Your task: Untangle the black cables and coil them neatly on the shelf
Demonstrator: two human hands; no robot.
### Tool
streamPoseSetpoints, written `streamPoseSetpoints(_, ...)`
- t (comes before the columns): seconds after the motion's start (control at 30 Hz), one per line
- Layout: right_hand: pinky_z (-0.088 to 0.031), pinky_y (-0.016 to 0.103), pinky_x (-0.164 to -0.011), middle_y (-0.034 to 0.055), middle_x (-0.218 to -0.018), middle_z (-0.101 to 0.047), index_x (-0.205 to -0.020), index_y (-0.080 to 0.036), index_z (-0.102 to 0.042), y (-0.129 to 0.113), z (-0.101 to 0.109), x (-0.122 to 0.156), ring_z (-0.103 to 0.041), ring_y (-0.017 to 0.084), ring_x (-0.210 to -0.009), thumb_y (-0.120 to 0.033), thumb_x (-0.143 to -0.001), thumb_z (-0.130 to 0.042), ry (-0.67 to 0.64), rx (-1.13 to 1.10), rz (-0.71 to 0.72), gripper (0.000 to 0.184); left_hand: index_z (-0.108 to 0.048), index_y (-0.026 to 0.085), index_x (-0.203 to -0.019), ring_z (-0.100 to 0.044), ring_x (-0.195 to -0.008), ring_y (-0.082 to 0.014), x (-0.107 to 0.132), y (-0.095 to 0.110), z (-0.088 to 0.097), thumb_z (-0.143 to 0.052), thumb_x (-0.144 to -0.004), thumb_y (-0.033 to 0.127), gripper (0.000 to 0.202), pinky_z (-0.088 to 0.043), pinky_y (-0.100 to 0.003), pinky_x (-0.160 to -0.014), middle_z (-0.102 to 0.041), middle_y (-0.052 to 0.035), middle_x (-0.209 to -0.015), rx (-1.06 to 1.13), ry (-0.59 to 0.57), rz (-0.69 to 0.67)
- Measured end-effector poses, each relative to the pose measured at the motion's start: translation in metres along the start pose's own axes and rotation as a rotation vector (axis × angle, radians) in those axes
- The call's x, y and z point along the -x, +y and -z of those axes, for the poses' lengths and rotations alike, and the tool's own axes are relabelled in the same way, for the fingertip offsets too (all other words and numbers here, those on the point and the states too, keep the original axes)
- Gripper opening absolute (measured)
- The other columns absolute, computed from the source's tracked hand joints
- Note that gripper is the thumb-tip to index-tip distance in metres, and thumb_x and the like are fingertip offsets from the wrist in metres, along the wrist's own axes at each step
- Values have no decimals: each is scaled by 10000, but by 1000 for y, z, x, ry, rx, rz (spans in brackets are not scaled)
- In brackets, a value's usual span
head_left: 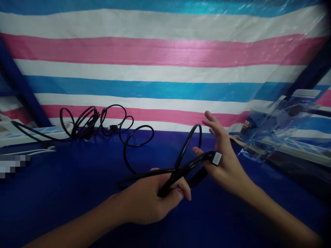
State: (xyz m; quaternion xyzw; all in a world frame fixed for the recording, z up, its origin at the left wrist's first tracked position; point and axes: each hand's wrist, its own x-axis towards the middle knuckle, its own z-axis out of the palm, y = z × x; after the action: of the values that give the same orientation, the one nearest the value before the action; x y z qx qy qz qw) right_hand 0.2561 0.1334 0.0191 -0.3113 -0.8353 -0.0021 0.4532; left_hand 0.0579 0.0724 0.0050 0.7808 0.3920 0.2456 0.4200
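A black cable (188, 168) is gathered in loops in front of me. My left hand (157, 196) is closed around the gathered strands, thumb pressed over them. Beside the loops, my right hand (223, 155) has its fingers stretched upward and apart; the cable runs up against its thumb side. A small white tab (216, 158), either a label or a connector end, shows by the right palm. One thin loop stands up between the two hands. From the left hand, a strand curves back over the table toward further coils. Parts of the bundle behind my fingers are hidden.
Tangled black cables (89, 124) lie at the back left, with a small plug (112, 127) among them. White cords (31, 151) are at the left edge. Clear plastic packaging (269, 134) stands at the right on the blue table (77, 186). A striped sheet (155, 72) hangs behind.
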Motion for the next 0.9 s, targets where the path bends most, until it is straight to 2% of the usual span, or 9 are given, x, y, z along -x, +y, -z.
streamPoseSetpoints(0.07, -220, 487, -1087, 51, -1482, -216, -1423, -302, -135, -3, 4, 0, -142, 248, -1378, -118, -833, -464, -68, -34, 54, 700, -616, 232, -883, -524, -744, -148, 2, 2, -1, -400, -852, 253, 220, -399, -248, -660, -568, -6, -773, -82, -22, -22)
streamPoseSetpoints(0.13, -302, 466, -1041, 60, -1361, -393, -1353, -309, -315, -6, 8, 0, -268, 249, -1331, -75, -825, -432, -106, 2, 87, 590, -621, 243, -907, -542, -791, -160, 3, 6, -1, -406, -851, 258, 223, -404, -238, -657, -585, -4, -761, -150, -55, -31)
streamPoseSetpoints(0.23, -464, 366, -811, 64, -1024, -537, -1015, -247, -553, -7, 11, -1, -527, 223, -1049, -38, -776, -428, -53, 60, 118, 341, -599, 247, -987, -542, -729, -147, 3, 10, 2, -544, -796, 393, 246, -403, -215, -597, -576, 14, -740, -94, -78, -19)
streamPoseSetpoints(0.37, -462, 319, -701, 55, -935, -558, -943, -212, -559, -2, 13, -1, -552, 180, -858, -11, -714, -421, -17, 114, 168, 334, -590, 189, -831, -518, -702, -131, -2, 7, 8, -483, -806, 558, 385, -403, -222, -605, -563, 2, -763, 102, 236, -105)
streamPoseSetpoints(0.5, -418, 371, -877, 62, -1152, -566, -1190, -254, -512, 1, 15, 0, -521, 197, -1059, 12, -752, -406, -66, 150, 189, 523, -627, 222, -918, -552, -803, -132, -5, 4, 21, -421, -890, 434, 297, -425, -233, -729, -618, 2, -863, -23, 613, -155)
streamPoseSetpoints(0.63, -379, 407, -944, 66, -1335, -449, -1224, -274, -507, 4, 17, 1, -436, 228, -1204, 16, -758, -407, -10, 152, 171, 557, -653, 212, -912, -551, -674, -116, -6, -4, 45, -449, -879, 393, 274, -439, -210, -621, -594, 12, -709, -86, 821, -144)
streamPoseSetpoints(0.73, -472, 305, -706, 53, -1021, -615, -1066, -239, -594, 14, 21, 0, -601, 164, -850, -19, -767, -440, 80, 20, 2, 401, -648, 176, -873, -522, -581, -104, -10, -20, 66, -476, -862, 365, 256, -428, -204, -556, -548, 16, -633, -74, 944, -128)
streamPoseSetpoints(0.83, -357, 224, -418, 21, -766, -607, -961, -189, -611, 31, 31, -2, -456, 73, -454, -72, -782, -453, 302, -92, -279, 266, -641, 168, -876, -515, -547, -97, -13, -41, 85, -481, -855, 370, 259, -424, -204, -534, -550, 11, -640, -3, 1022, -120)
streamPoseSetpoints(0.9, -338, 223, -404, 44, -808, -620, -963, -169, -614, 42, 41, -6, -420, 60, -427, -94, -783, -450, 439, -26, -357, 255, -643, 169, -865, -511, -540, -88, -14, -54, 97, -495, -848, 388, 264, -417, -193, -518, -549, 8, -644, 74, 1074, -138)
